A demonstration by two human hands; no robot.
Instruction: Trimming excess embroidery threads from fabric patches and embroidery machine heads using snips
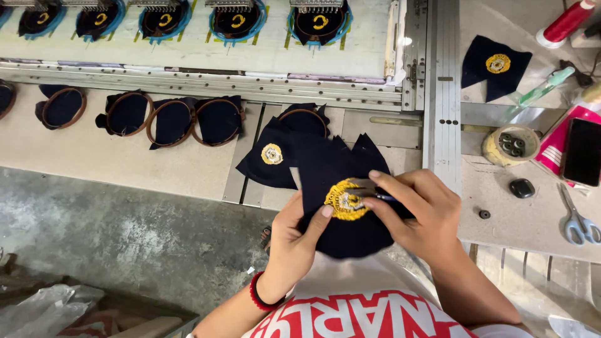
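Nearest the camera, the left hand [294, 241], with a red band at the wrist, grips a dark navy cloth piece [341, 194] from below, thumb pressed on the front beside a round yellow embroidered badge [344, 200]. Opposite it, the right hand [416, 213] is closed in a pinch on small thread snips [369, 188], the metal tip resting on the upper edge of the badge. Both hands hold the cloth in the air over the front edge of the work table [125, 156], above the grey floor.

Just beyond the held piece, a second navy piece with a smaller yellow badge [272, 154] lies on the table, partly under the first and touching it. To the left, a row of navy pieces stretched in brown hoops [169, 119] lies along the table, some overlapping.

On the right-hand bench lie grey-handled scissors [579, 222], a small black oval object [521, 188], a round tub of dark bobbins [512, 145], a black phone [582, 152] on a pink packet, and another badged navy piece [496, 66]. A red thread spool [566, 24] lies at the far corner.

Farthest off, the embroidery machine holds five navy pieces in blue frames [238, 22], each with a yellow motif.
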